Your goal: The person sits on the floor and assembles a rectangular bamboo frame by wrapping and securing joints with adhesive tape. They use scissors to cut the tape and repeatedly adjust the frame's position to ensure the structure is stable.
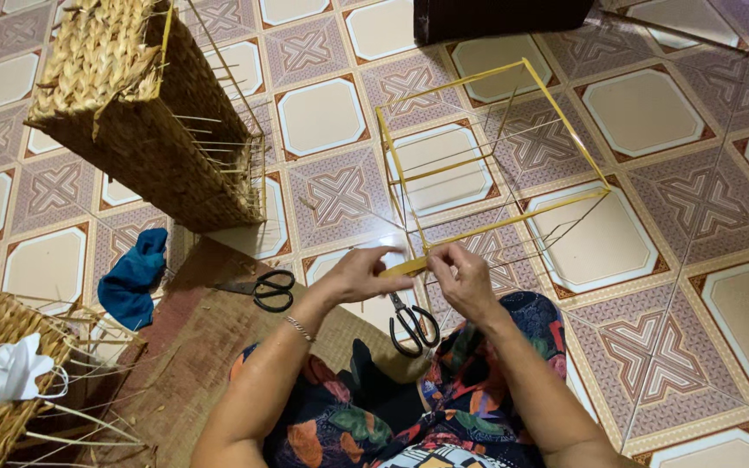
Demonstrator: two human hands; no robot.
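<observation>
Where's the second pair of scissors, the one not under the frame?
In the head view, those scissors lie on the woven mat, left of the left hand, right of the blue cloth.

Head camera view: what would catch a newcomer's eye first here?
The yellow wire frame stands on the patterned tile floor at centre, with the left hand and right hand pinching its near corner. A half-woven basket lies tipped at upper left. Two black scissors lie near the knees.

Head camera, steep downward view, close over hands [418, 277].
</observation>
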